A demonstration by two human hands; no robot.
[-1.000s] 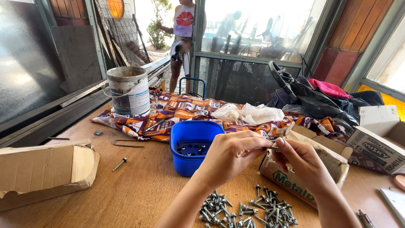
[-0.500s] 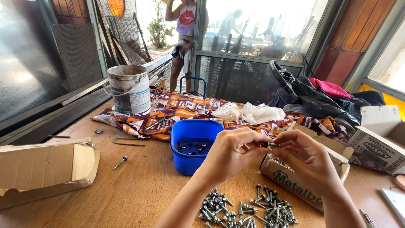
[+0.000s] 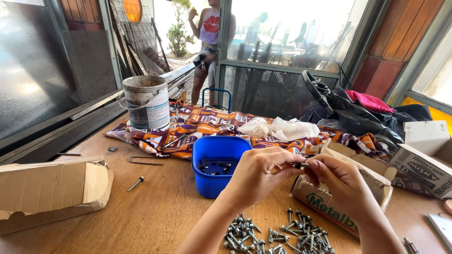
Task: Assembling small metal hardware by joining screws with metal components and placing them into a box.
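My left hand [image 3: 256, 174] and my right hand [image 3: 341, 181] meet over the wooden table, both pinching one small dark screw [image 3: 300, 165] between their fingertips. Right beside the left hand stands a blue plastic tub [image 3: 214, 153] with a few screws in its bottom. Below my hands lies a loose pile of several silver screws [image 3: 273, 233]. Under my right hand sits an open cardboard box [image 3: 372, 178].
A flattened cardboard box [image 3: 49, 190] lies at the left, a single screw [image 3: 135, 184] and a bent wire clip [image 3: 143, 161] near it. A paint bucket [image 3: 146, 102] stands on patterned cloth [image 3: 197, 127]. Bags and boxes crowd the right. A person [image 3: 209, 42] stands outside.
My hands have drawn closer together around the small screw and shifted slightly right. The person outside has raised an arm.
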